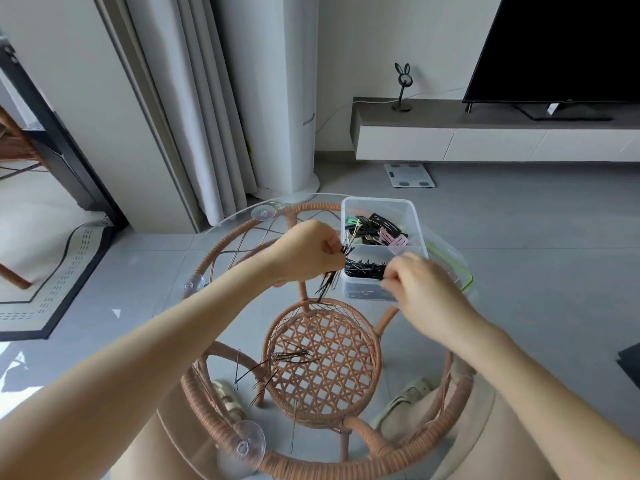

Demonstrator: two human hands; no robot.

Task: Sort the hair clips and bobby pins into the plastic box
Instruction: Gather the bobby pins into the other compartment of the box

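A clear plastic box (417,216) stands at the far side of the round glass table top. Its far compartment holds hair clips (379,227) in black, pink and green; its near compartment holds black bobby pins (365,268). My left hand (308,249) is closed on a bundle of bobby pins (327,284) just left of the box, with pin ends sticking out above and below the fist. My right hand (420,284) hovers blurred over the box's near right corner, fingers pinched; what it holds cannot be made out. Several loose bobby pins (277,363) lie on the glass near me.
The glass top rests on a rattan table frame (221,244) with suction cups (246,441). The box's green-edged lid (462,271) lies under or behind the box at right. A lone pin (293,426) lies near the front edge. Slippers show on the floor below.
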